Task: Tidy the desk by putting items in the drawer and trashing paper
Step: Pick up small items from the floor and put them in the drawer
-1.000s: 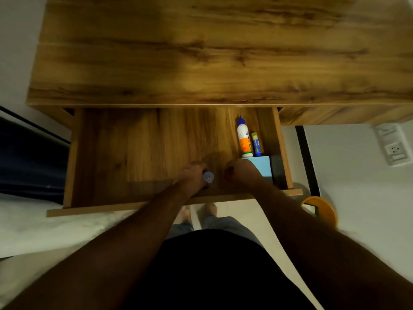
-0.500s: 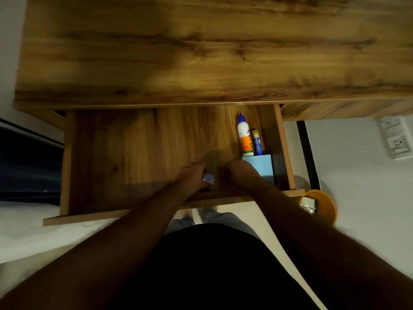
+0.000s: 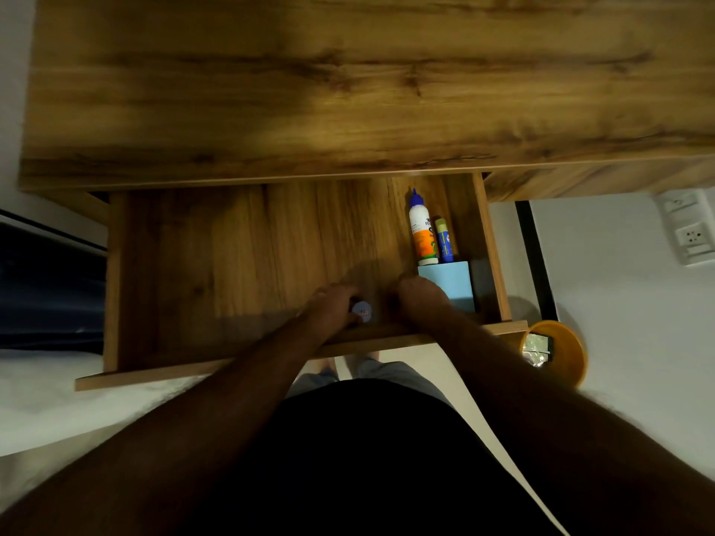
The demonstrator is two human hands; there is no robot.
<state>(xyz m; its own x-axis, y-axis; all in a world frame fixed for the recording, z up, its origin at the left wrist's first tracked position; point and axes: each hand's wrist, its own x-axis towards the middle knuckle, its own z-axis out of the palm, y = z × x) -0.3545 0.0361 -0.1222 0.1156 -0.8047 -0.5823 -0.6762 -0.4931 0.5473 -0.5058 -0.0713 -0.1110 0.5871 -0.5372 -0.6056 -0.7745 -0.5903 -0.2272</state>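
Observation:
The wooden drawer (image 3: 216, 265) stands pulled out under the desk top (image 3: 348, 83). In its right part lie a white glue bottle (image 3: 422, 230), a yellow-and-blue glue stick (image 3: 444, 241) and a light blue pad (image 3: 450, 282). My left hand (image 3: 330, 309) is inside the drawer near its front edge and grips a small dark object with a round pale blue end (image 3: 363, 311). My right hand (image 3: 419, 295) is beside it with curled fingers, next to the blue pad; what it holds, if anything, is hidden.
An orange bin (image 3: 557, 352) with something shiny in it stands on the floor right of the drawer. A black desk leg (image 3: 536, 257) runs beside it. A wall socket (image 3: 688, 234) is at far right. A dark surface (image 3: 46, 284) lies at left.
The view has shifted slightly, so the drawer and desk sit a little lower. Both hands stay at the drawer's front edge with the small object in my left hand.

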